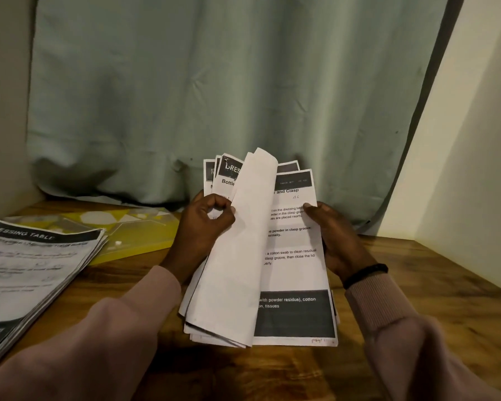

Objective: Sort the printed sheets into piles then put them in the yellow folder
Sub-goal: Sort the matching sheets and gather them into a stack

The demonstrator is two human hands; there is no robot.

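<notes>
— Currently, where are the sheets?
— I see the left hand (pixel 206 227) pinching a lifted page, the right hand (pixel 334 235) gripping the printed sheets (pixel 295 256) at centre frame; yellow folder (pixel 145 235) left of centre, sorted pile (pixel 32 273) lower left.

Your left hand (pixel 207 227) and the curled-over sheet (pixel 243 241) cover most of the fanned pages at 12 o'clock. At 9 o'clock the frame's edge cuts off the sorted pile (pixel 26 270), its smaller print blurred, and it hides the yellow folder's (pixel 139 241) near corner.
</notes>
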